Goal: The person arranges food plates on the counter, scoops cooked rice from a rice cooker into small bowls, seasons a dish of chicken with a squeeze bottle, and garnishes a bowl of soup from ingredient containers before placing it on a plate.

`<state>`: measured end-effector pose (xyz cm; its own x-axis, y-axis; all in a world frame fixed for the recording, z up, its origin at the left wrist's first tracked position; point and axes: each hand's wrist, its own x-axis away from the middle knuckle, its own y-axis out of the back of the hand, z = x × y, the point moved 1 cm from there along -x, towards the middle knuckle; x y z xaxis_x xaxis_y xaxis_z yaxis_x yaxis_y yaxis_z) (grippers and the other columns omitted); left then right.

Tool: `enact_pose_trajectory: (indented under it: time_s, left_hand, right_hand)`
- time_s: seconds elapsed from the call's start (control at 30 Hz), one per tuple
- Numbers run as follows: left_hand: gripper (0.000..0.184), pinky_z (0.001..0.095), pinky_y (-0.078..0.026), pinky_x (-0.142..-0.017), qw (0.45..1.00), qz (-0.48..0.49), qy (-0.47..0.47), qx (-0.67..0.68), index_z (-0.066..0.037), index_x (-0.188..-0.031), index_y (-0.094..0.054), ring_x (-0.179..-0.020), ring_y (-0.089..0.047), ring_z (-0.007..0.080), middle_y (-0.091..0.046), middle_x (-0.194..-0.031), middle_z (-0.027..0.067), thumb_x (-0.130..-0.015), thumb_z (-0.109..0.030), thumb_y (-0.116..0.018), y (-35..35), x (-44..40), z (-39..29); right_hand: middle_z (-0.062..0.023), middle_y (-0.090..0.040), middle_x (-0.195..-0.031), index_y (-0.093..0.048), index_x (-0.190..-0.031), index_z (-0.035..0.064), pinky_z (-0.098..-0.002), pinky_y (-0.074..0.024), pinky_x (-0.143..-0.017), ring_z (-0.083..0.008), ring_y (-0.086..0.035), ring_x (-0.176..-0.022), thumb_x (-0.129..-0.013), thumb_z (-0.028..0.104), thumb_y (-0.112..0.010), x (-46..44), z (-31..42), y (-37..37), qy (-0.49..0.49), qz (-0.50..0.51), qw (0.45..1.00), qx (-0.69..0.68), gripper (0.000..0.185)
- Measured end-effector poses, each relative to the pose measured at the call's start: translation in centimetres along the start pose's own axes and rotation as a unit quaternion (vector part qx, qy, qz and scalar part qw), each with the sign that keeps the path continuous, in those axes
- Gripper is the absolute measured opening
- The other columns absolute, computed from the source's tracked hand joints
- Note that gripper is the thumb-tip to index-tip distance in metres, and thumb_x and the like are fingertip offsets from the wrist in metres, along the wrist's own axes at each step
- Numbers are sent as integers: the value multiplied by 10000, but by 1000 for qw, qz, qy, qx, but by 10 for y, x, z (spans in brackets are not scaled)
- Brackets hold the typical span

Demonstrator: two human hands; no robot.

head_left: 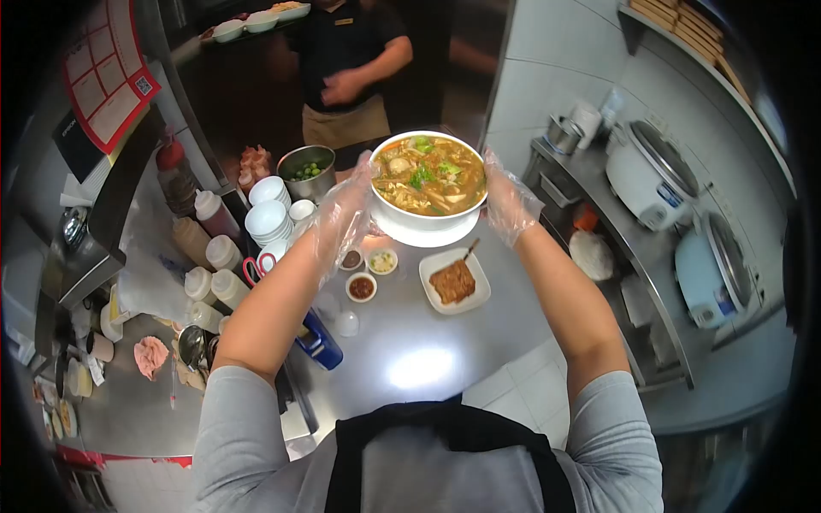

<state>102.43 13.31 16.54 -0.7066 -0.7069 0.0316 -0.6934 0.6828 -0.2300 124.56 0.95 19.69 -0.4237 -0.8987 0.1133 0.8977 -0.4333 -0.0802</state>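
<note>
A white bowl of soup (428, 175), filled with brown broth, greens and chunky pieces, is held up in front of me at arm's length. My left hand (346, 205), in a clear plastic glove, grips its left side. On the opposite side my right hand (508, 195), gloved the same way, is closed against the rim. Beneath the bowl a white plate (426, 229) shows; whether the two touch I cannot tell. Nearer me on the steel counter sits a square white dish (456, 281) with a browned piece of food and a utensil handle.
Small sauce cups (361, 287) stand left of the dish. Stacked white bowls (268, 222), a steel pot of greens (308, 173) and squeeze bottles (224, 253) line the left. Rice cookers (652, 175) stand on the right shelf. A person in black (351, 68) stands across the counter.
</note>
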Motion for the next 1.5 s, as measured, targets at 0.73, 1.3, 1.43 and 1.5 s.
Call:
enact_pose_trajectory:
  time_s: [0.73,1.3,1.43,1.5]
  left_hand:
    - [758,651,-326,-949,975,-187,73,99,-368,-1460,69,-1372,-202,341,-75,-1544,76,-911,-578,-408,24,-115,130]
    - [479,252,-386,-536,898,-438,26,33,-118,-1375,-352,-627,-452,118,-546,-843,19,-939,-277,-465,51,-126,165]
    - [406,228,-404,-578,907,-405,-92,-62,-78,-1300,-455,-675,-489,115,-557,-844,19,-925,-230,-489,-18,-24,119]
    - [391,264,-417,-626,906,-399,10,-138,-40,-1251,-491,-656,-464,102,-498,-735,1,-941,-278,-496,-50,48,116]
  right_hand:
    - [-100,-472,-1339,-339,-1427,155,-300,-505,-783,-166,-543,-1072,-971,514,-295,-178,-91,27,-34,89,987,130,583]
    - [-111,-530,-1284,-584,-1155,142,-411,-407,-982,-341,-496,-1169,-903,295,-462,-283,-184,76,196,103,808,545,318]
    - [-147,-604,-1109,-628,-1000,105,-409,-458,-881,-314,-559,-1038,-800,209,-578,-223,-203,137,250,66,772,581,231]
    - [-134,-591,-915,-625,-895,48,-392,-459,-732,-271,-559,-830,-812,226,-590,-182,-229,179,274,-14,853,443,200]
